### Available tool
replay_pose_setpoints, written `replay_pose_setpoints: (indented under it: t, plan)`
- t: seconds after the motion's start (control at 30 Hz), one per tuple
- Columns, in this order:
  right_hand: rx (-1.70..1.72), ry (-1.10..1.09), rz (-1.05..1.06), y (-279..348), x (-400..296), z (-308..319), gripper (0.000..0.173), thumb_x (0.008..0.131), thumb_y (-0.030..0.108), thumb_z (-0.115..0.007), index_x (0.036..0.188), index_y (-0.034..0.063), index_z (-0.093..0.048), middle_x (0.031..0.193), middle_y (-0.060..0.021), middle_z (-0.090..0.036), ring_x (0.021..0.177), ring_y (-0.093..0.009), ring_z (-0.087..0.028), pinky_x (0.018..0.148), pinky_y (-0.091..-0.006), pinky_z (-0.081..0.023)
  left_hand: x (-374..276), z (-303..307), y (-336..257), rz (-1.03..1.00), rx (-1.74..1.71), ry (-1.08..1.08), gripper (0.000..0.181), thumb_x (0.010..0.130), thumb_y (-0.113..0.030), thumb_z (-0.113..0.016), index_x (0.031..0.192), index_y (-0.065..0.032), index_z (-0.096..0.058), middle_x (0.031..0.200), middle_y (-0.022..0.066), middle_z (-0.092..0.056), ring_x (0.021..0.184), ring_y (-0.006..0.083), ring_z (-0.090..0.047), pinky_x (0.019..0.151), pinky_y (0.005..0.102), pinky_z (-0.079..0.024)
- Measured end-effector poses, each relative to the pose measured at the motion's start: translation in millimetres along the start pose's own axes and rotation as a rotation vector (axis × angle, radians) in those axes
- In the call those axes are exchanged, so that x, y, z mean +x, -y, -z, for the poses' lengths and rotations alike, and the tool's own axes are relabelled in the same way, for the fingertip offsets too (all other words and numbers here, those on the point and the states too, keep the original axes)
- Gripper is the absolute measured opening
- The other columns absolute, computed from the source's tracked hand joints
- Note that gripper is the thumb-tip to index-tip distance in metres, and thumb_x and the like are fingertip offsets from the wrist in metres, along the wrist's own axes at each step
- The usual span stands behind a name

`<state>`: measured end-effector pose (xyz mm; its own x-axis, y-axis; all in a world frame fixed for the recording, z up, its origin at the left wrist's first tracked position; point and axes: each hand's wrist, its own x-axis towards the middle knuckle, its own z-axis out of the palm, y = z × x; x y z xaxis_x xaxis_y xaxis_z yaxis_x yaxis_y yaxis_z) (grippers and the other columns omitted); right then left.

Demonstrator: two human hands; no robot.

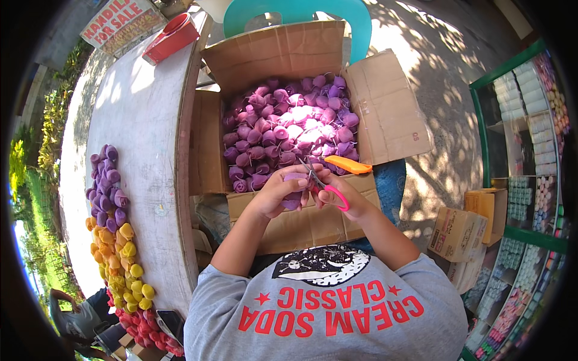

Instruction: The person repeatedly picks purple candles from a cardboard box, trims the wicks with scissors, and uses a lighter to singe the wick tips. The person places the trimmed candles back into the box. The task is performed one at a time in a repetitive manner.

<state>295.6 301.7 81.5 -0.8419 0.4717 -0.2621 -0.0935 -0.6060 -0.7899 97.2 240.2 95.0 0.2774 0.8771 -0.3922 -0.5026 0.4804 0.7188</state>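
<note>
My left hand point(281, 192) holds a purple rose-shaped candle point(292, 198) over the near side of an open cardboard box point(295, 225). In my right hand point(347, 198) are small scissors point(336, 195) with pink handles, their blades apart and close to the candle's end. Many purple rose-shaped candles point(253, 131) with pale wicks fill the box. An orange-handled cutter point(347, 164) lies on them, just beyond my right hand.
To the left, a white table point(149, 126) bears purple candles point(106, 189), yellow-orange candles point(117, 252), red candles point(140, 325), a phone point(170, 321) and a red container point(174, 39). A teal chair point(295, 6) stands beyond the box; small cartons point(458, 232) and shelves point(505, 230) are right. Another person point(79, 320) is at lower left.
</note>
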Motion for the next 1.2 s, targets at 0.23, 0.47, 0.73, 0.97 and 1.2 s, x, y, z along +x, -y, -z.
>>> replay_pose_setpoints:
  t: [0.23,0.47,0.73,0.97,1.2]
  plan:
    - [-0.023,0.056,-0.019,5.3,4.2,8.7,0.067,0.081,0.039,-0.079,0.129,0.0054,-0.047,0.105,-0.0026,-0.059,0.092,-0.01,-0.057,0.078,-0.0252,-0.048,6.7,-4.6,-1.5,-0.016,-0.121,-0.027,0.076,0.082,-0.038,-0.065,0.141,0.0034,-0.042,0.136,0.0158,-0.055,0.059,0.0112,-0.056,0.048,0.0231,-0.05]
    - [-0.219,-0.033,0.129,-6.8,10.6,7.9,0.059,0.081,0.029,-0.081,0.124,0.0043,-0.05,0.103,-0.0026,-0.06,0.089,-0.009,-0.058,0.074,-0.0237,-0.048,8.7,-3.0,-1.8,0.013,-0.148,-0.037,0.076,0.083,-0.038,-0.062,0.143,0.0027,-0.039,0.138,0.0152,-0.055,0.06,0.0097,-0.057,0.048,0.0225,-0.05]
    - [0.299,0.06,0.061,-19.9,3.4,31.0,0.049,0.089,0.052,-0.065,0.107,0.007,-0.056,0.073,0.0008,-0.059,0.059,-0.009,-0.055,0.054,-0.0218,-0.041,22.4,1.8,-13.1,0.003,0.182,-0.162,0.067,0.086,-0.02,-0.063,0.147,-0.009,-0.04,0.122,0.0122,-0.061,0.068,0.0121,-0.062,0.057,0.0249,-0.052]
    - [0.211,0.011,0.116,6.8,-0.6,17.4,0.051,0.092,0.056,-0.057,0.105,0.007,-0.054,0.074,-0.0061,-0.062,0.072,-0.015,-0.062,0.07,-0.0251,-0.05,119.3,71.7,-34.4,-0.451,1.32,-0.792,0.026,0.08,-0.027,-0.07,0.102,-0.0138,-0.071,0.099,0.0125,-0.06,0.081,0.0271,-0.065,0.073,0.038,-0.053]
    - [-1.427,-0.552,0.551,30.9,-9.7,11.0,0.052,0.063,0.051,-0.085,0.086,0.0108,-0.06,0.064,0.0012,-0.06,0.062,-0.016,-0.06,0.067,-0.0344,-0.037,164.5,82.1,-7.8,-0.494,1.831,-0.863,0.035,0.074,-0.037,-0.076,0.089,-0.007,-0.067,0.102,0.0144,-0.058,0.067,0.0311,-0.067,0.057,0.0412,-0.054]
